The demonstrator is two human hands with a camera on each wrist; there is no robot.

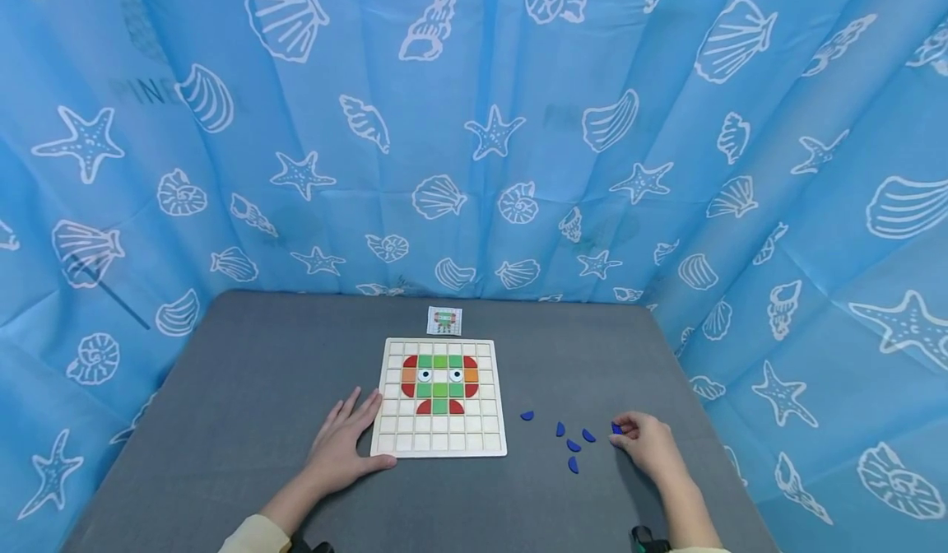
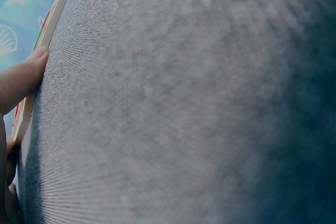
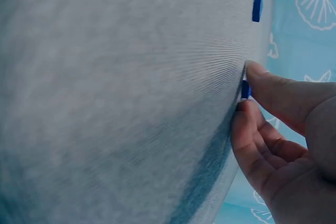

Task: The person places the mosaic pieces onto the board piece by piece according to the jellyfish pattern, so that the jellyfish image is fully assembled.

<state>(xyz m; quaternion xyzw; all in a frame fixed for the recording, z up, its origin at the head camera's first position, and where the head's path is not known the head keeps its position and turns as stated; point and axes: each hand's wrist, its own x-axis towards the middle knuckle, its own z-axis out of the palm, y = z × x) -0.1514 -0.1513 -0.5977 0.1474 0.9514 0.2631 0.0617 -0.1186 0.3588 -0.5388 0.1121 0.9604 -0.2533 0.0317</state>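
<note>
Wooden grid board (image 1: 439,397) lies mid-table on the grey table (image 1: 244,388), a small pattern card (image 1: 444,320) just beyond its far edge. Upper rows of the board carry a figure in green, orange and red tiles with two eye tiles; the lowest rows look unfilled, so by judgement the picture is partly built, blue parts not yet in

Left hand (image 1: 342,444) rests flat at the board's near-left corner, fingers straight and relaxed, fingertips touching the frame; the left wrist view shows a finger (image 2: 21,82) against the wooden edge

Right hand (image 1: 648,444) pinches a blue piece (image 1: 616,429) between thumb and fingertips, low on the table right of the board. Four more loose blue pieces (image 1: 570,444) lie between hand and board

Open grey surface left of the board and along the near side; the shell-print curtain (image 1: 778,207) closes in at the table's far and right edges
</note>
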